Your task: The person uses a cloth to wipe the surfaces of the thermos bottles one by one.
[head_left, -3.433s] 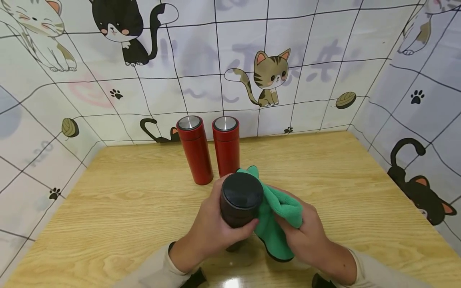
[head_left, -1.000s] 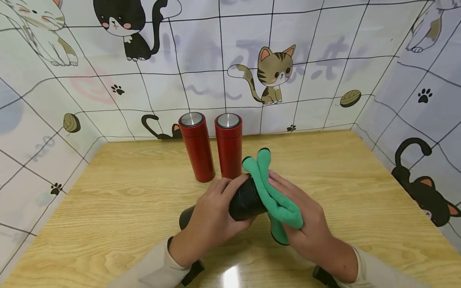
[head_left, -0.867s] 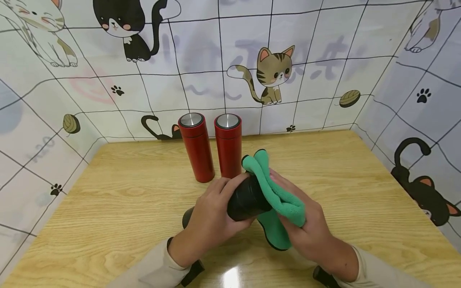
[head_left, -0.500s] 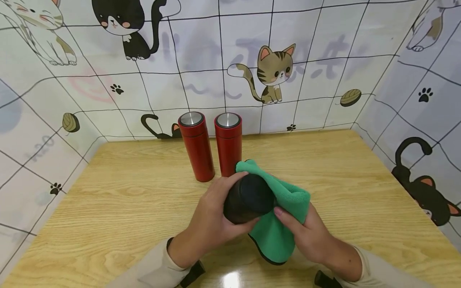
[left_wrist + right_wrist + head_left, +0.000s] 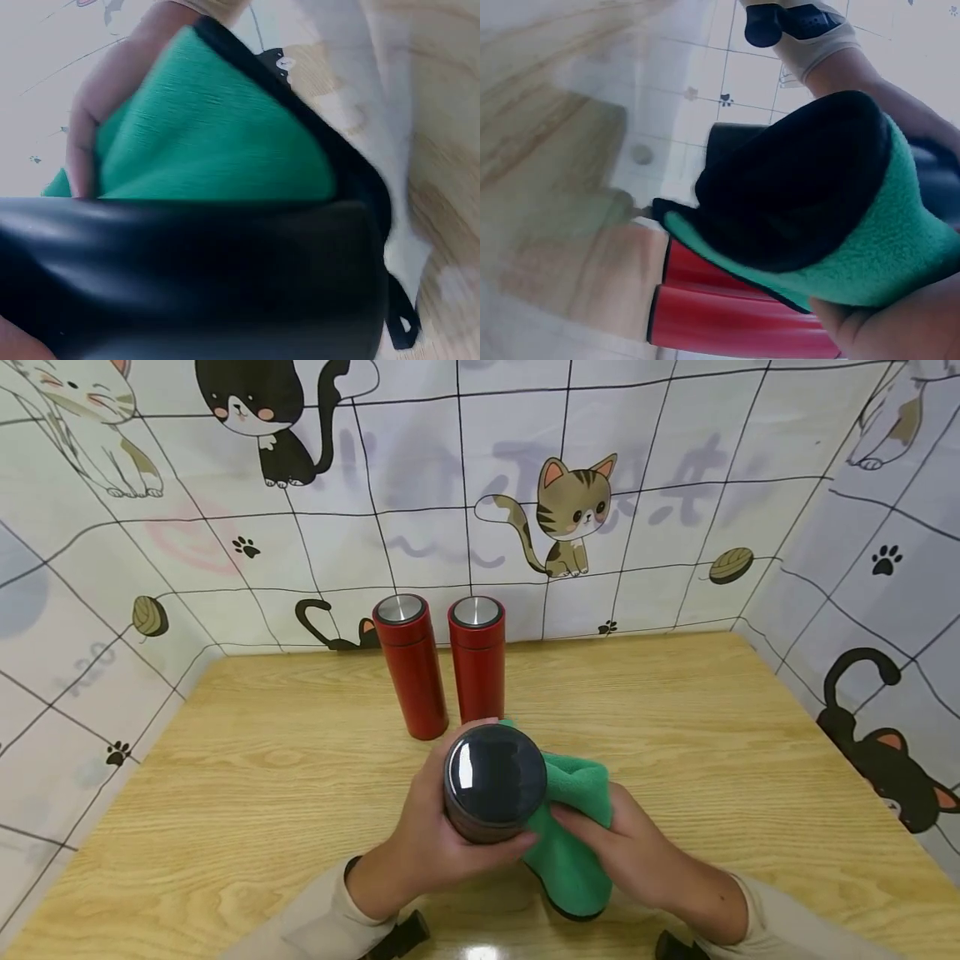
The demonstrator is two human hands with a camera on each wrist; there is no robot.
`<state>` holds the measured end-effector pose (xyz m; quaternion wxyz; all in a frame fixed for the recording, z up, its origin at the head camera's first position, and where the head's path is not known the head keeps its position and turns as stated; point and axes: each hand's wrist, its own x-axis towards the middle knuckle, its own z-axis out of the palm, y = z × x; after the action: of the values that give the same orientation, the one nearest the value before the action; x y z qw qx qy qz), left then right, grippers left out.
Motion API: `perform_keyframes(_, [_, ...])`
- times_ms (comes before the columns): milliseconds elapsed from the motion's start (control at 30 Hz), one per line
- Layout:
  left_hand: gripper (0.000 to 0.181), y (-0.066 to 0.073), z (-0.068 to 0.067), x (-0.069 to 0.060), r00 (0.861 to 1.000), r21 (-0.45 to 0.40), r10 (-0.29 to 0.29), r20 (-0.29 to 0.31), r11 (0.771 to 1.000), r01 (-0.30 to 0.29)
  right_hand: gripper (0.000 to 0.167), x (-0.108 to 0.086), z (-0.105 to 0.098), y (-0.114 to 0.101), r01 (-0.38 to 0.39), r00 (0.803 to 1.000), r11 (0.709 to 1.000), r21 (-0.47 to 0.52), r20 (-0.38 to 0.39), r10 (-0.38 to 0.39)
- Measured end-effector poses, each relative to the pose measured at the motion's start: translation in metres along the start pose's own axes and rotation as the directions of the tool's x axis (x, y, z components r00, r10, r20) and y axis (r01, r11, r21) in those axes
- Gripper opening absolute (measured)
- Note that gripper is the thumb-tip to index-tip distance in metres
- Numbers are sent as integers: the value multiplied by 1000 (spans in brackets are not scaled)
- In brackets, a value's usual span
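My left hand (image 5: 431,839) grips a black thermos flask (image 5: 495,777), its glossy round top facing up toward the head camera. In the left wrist view the flask's smooth dark side (image 5: 195,277) fills the lower part. My right hand (image 5: 630,847) holds a green cloth (image 5: 573,852) with black edging against the flask's right side. Part of the cloth passes behind the flask, where the head view hides it. The right wrist view shows the cloth's dark underside (image 5: 795,187) and its green face, with the hand at the lower right.
Two red thermos flasks, the left one (image 5: 412,677) and the right one (image 5: 477,664), stand upright behind the hands, with silver tops. The wooden table (image 5: 262,760) meets a cat-patterned sheet (image 5: 420,468) at the back and sides.
The black flask has turned from lying tilted to the right to having its top face the head camera. The cloth has come off its top end and moved down along its right side.
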<state>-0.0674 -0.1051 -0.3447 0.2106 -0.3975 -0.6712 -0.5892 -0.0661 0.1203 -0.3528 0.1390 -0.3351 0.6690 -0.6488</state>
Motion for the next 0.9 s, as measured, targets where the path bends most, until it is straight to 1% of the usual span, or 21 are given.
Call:
perform_keyframes(100, [90, 1, 0, -3, 999, -65, 15, -51, 998, -18, 43, 3, -1, 2, -84, 996, 996, -41, -13, 84])
perform_keyframes(167, [90, 1, -1, -4, 996, -110, 45, -81, 992, -54, 44, 4, -2, 4, -150, 989, 987, -64, -28, 148])
perform_keyframes(233, [89, 2, -1, -3, 992, -158, 86, -96, 982, -100, 46, 7, -3, 6, -203, 979, 977, -67, -38, 201])
perform_keyframes(300, [86, 2, -1, -1, 983, -199, 151, -102, 965, -169, 48, 9, -6, 9, -255, 967, 966, -34, -38, 254])
perform_keyframes(367, [81, 2, -1, 1, 969, -216, 224, -108, 946, -243, 51, 10, -7, 13, -311, 950, 950, 24, -22, 311])
perform_keyframes(433, [76, 2, -1, 3, 953, -223, 278, -120, 928, -299, 54, 12, -8, 16, -373, 927, 923, 97, -7, 376])
perform_keyframes(500, [75, 2, -2, 5, 942, -206, 307, -132, 922, -329, 55, 13, -9, 18, -435, 898, 882, 182, 20, 439])
perform_keyframes(567, [77, 3, -2, 5, 937, -207, 314, -155, 917, -342, 54, 14, -9, 21, -483, 871, 837, 259, 40, 490])
perform_keyframes(600, [77, 4, -3, 5, 936, -202, 310, -168, 918, -341, 53, 14, -9, 22, -499, 859, 815, 293, 45, 510])
perform_keyframes(667, [72, 5, -4, 5, 934, -172, 295, -201, 928, -330, 48, 15, -9, 23, -520, 843, 780, 348, 58, 535])
perform_keyframes(700, [69, 5, -4, 6, 930, -162, 292, -225, 930, -331, 46, 15, -9, 24, -524, 838, 769, 367, 61, 542])
perform_keyframes(733, [66, 5, -4, 7, 928, -151, 279, -245, 935, -321, 44, 15, -9, 25, -526, 836, 760, 382, 64, 546])
perform_keyframes(800, [59, 6, -5, 8, 926, -119, 261, -272, 946, -302, 42, 15, -10, 26, -524, 836, 752, 400, 72, 544])
perform_keyframes(833, [57, 6, -5, 8, 925, -115, 260, -278, 947, -300, 42, 14, -10, 26, -522, 838, 752, 403, 75, 541])
perform_keyframes(900, [61, 6, -4, 8, 920, -122, 279, -273, 939, -321, 43, 14, -11, 27, -514, 844, 756, 406, 80, 531])
